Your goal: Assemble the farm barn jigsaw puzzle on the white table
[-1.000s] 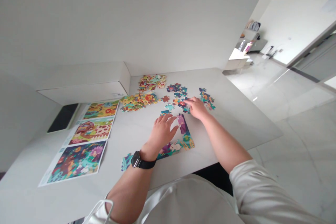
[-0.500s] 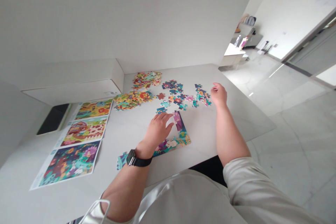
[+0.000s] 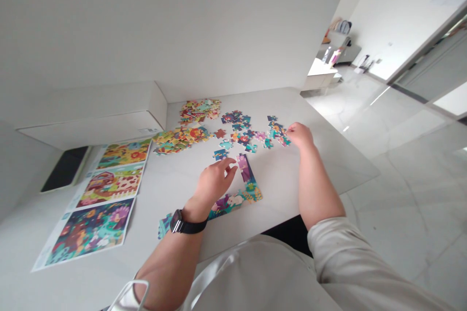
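Observation:
My left hand point(image 3: 215, 180), with a black watch at the wrist, hovers over the partly joined jigsaw puzzle point(image 3: 251, 192). Its thumb and index finger are apart, with nothing visible between them. The joined pieces form an L along the bottom and right side, showing a purple figure and a white rabbit; my left hand and forearm cover part of it. My right hand point(image 3: 301, 135) has its fingers curled together at the right edge of a cluster of loose dark-blue and teal puzzle pieces point(image 3: 276, 130). What its fingertips hold, if anything, is hidden.
More loose puzzle pieces point(image 3: 242, 138) lie mid-table, beside yellow-green point(image 3: 178, 140) and mixed-colour piles point(image 3: 200, 108). Three printed pictures point(image 3: 91, 233) lie at the left beside a dark-screened phone point(image 3: 65, 169). A white box point(image 3: 91, 124) stands against the wall.
My right hand has moved left and slightly down, to the edge of the loose pieces. My left hand stays over the joined puzzle, its fingers a little more bent. The view has shifted slightly.

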`<state>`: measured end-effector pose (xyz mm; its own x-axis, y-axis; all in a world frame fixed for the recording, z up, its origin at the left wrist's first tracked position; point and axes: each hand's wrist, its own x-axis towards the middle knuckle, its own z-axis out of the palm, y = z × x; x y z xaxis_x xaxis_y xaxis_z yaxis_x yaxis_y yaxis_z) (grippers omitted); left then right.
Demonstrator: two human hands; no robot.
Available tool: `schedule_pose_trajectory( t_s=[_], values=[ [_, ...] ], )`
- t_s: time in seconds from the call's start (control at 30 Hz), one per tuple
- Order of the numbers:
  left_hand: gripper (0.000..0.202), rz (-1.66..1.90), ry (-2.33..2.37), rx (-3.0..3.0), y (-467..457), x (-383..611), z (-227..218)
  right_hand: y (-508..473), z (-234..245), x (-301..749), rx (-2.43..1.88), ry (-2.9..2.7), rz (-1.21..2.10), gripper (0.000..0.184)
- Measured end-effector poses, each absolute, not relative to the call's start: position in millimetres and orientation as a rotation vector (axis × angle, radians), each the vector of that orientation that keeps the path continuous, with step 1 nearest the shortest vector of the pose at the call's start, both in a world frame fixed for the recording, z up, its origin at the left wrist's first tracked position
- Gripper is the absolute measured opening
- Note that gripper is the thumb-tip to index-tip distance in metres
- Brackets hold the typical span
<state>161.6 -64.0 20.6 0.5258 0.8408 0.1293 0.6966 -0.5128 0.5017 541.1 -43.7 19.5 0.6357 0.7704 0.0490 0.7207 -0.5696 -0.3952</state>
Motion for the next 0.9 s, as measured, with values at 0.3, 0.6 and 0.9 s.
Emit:
schedule_pose_trajectory(
  t_s=[0.3, 0.6, 0.9],
  values=[
    [0.029, 0.538, 1.328, 2.364, -62.9, 161.1, 20.6, -43.9, 15.6, 534.1, -2.663, -1.512, 0.371, 0.038],
    [0.029, 0.642, 1.403, 2.349, -59.4, 159.8, 17.1, -40.2, 19.7, 510.1, -2.396, -1.545, 0.305, 0.035],
    [0.033, 0.608, 1.345, 2.374, -58.9, 159.1, 11.9, -30.9, 3.0, 469.6, -2.123, -1.909, 0.268, 0.033]
  ],
)
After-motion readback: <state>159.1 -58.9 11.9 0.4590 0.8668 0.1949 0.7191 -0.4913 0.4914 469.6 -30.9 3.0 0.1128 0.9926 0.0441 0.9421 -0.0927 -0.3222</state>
